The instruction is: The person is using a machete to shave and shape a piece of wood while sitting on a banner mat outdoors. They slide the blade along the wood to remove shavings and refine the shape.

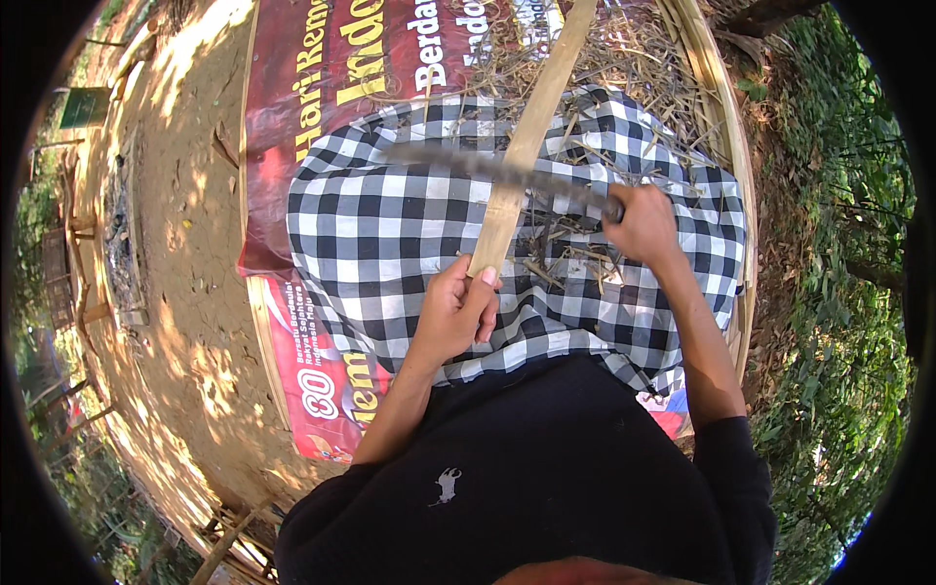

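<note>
My left hand (456, 310) grips the near end of a long, flat bamboo strip (539, 112), thumb on top. The strip slants up and away to the right, past the upper edge of the view. In my right hand (645, 226) is the handle of a long-bladed knife (444, 159), its blade blurred by motion. The blade points left and lies across the strip a little beyond my left hand; whether it touches the strip I cannot tell. Beneath both hands, a black-and-white checked cloth (375, 222) covers my lap, with thin shavings (556, 239) scattered on it.
I sit on a low platform spread with a red printed banner (283, 117). A heap of shavings (634, 63) covers its far right part, beside a bamboo edge (717, 78). Bare earth (180, 244) lies to the left, green plants (838, 195) to the right.
</note>
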`<state>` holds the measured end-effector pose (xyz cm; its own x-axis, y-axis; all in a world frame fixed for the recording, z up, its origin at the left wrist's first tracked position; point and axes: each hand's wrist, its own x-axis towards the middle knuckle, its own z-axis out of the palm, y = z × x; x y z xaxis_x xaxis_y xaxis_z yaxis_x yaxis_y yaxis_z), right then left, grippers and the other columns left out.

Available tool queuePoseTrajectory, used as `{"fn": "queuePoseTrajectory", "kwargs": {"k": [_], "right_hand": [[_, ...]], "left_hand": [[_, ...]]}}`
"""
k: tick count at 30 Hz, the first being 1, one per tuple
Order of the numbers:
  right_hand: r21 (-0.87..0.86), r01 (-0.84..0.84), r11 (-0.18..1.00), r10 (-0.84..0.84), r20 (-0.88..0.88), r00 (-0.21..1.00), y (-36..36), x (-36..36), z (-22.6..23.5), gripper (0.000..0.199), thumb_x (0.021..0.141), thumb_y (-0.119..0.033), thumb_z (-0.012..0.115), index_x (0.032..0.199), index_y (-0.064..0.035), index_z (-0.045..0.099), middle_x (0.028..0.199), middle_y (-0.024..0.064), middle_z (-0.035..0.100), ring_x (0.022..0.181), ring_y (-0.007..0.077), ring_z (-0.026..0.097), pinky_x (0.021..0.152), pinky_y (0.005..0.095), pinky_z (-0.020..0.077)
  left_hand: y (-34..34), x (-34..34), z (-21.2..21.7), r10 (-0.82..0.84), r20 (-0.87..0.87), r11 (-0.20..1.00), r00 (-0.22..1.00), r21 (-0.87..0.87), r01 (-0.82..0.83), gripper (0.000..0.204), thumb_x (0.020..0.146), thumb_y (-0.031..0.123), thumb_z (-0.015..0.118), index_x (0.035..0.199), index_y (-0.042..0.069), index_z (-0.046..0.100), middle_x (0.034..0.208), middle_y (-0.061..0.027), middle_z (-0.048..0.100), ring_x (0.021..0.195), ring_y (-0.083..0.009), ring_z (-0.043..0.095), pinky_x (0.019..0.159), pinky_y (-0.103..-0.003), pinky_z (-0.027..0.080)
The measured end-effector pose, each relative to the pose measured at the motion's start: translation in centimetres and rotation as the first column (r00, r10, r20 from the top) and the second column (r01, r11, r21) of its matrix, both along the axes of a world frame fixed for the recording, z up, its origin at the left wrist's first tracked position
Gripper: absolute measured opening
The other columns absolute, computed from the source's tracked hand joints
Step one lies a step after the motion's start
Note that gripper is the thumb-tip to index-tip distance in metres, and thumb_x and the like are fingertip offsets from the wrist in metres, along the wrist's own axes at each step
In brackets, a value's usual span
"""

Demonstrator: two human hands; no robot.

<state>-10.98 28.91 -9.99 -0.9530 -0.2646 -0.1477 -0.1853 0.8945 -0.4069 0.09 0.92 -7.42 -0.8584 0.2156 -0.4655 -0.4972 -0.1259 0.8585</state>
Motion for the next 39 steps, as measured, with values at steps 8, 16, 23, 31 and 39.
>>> {"fn": "queuePoseTrajectory", "kwargs": {"k": [8,16,23,31,39], "right_hand": [[-0.326,0.48,0.815,-0.5,0.023,0.865,1.8,-1.6,3.7,0.022,0.075,-0.016,0.065,0.07,0.0046,0.058,0.057,0.0148,0.054,0.051,0.0245,0.048,0.055,0.0414,0.0373],[-0.466,0.502,0.729,-0.398,0.307,0.864,-0.8,1.6,2.4,0.022,0.071,-0.014,0.069,0.068,0.0036,0.056,0.054,0.0043,0.047,0.053,0.014,0.041,0.051,0.0355,0.0339],[-0.519,0.692,0.502,-0.249,0.68,0.69,-2.3,1.6,0.9,0.023,0.082,-0.009,0.07,0.068,-0.0059,0.052,0.054,-0.0014,0.047,0.043,0.0084,0.043,0.041,0.0267,0.0343],[-0.564,0.802,0.196,-0.136,0.794,0.592,-0.8,1.9,1.2,0.022,0.086,-0.009,0.069,0.073,-0.0072,0.051,0.056,-0.0016,0.047,0.044,0.0082,0.043,0.042,0.0261,0.037],[-0.631,0.775,0.011,-0.114,0.77,0.628,2.5,2.9,-0.7,0.022,0.089,-0.006,0.064,0.074,-0.008,0.049,0.054,-0.0024,0.044,0.042,0.0087,0.042,0.044,0.0276,0.0374]], "left_hand": [[-2.0,0.4,-0.7,-0.165,-0.047,0.982,0.985,0.088,0.169,0.031,0.107,0.023,0.045,0.096,-0.004,0.056,0.061,-0.005,0.053,0.048,-0.0135,0.054,0.048,-0.026,0.046],[-2.5,-0.2,-0.3,-0.345,0.214,0.813,0.914,-0.419,0.405,0.053,0.107,0.044,0.04,0.096,-0.004,0.059,0.065,-0.0085,0.063,0.055,-0.0143,0.061,0.053,-0.029,0.049],[-1.4,-1.7,2.5,-0.461,0.18,0.336,0.869,-0.871,0.359,0.052,0.101,0.044,0.054,0.091,-0.005,0.068,0.063,-0.0163,0.065,0.06,-0.0323,0.066,0.063,-0.043,0.051],[3.5,-5.5,0.2,-0.528,-0.21,0.368,0.823,-0.93,-0.002,0.049,0.092,0.035,0.069,0.116,-0.005,0.055,0.103,-0.0226,0.061,0.092,-0.0394,0.064,0.078,-0.048,0.051],[6.4,-7.8,-2.7,-0.492,-0.012,0.159,0.87,-0.984,0.076,0.056,0.078,0.022,0.083,0.112,-0.003,0.046,0.106,-0.0225,0.057,0.091,-0.0416,0.066,0.077,-0.048,0.055]]}}
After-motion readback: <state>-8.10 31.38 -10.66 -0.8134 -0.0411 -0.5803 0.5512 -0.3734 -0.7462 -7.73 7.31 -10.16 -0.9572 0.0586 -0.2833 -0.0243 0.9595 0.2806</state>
